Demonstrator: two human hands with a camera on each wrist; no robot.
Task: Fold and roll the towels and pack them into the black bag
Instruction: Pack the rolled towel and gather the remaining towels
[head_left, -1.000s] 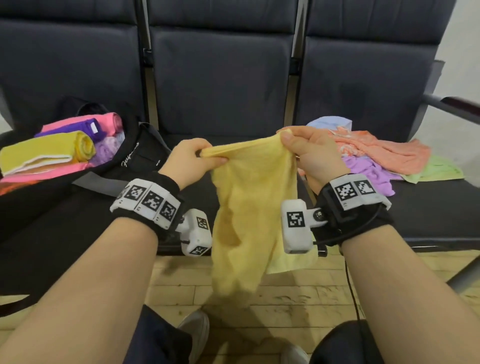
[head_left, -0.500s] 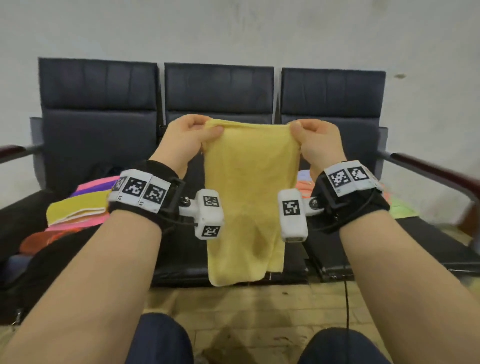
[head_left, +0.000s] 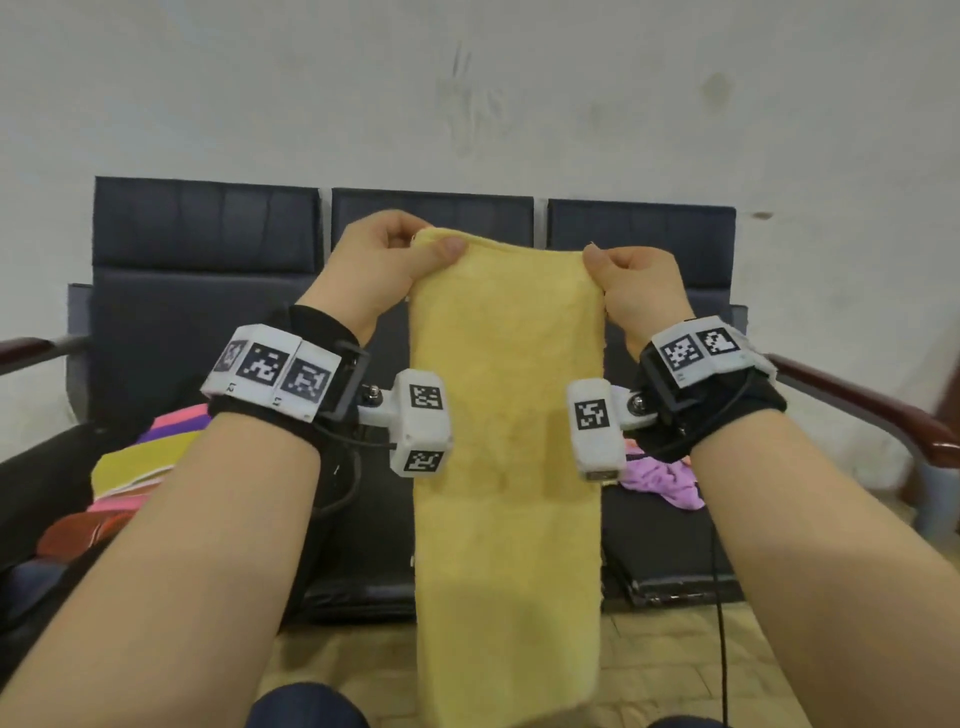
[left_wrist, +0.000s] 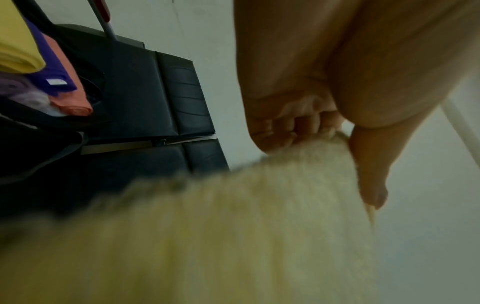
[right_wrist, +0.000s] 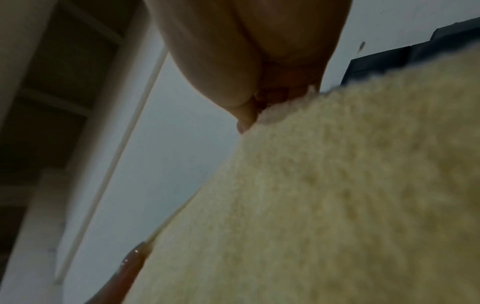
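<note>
While yellow towel (head_left: 506, 441) hangs mid-air between hands, centre frame, left hand (head_left: 387, 270) and right hand (head_left: 636, 288) each pinch 1 top corner. Risk: shallow right pinch slips, towel drops toward floor. Black bag (left_wrist: 52, 127) at 8 o'clock.
</note>
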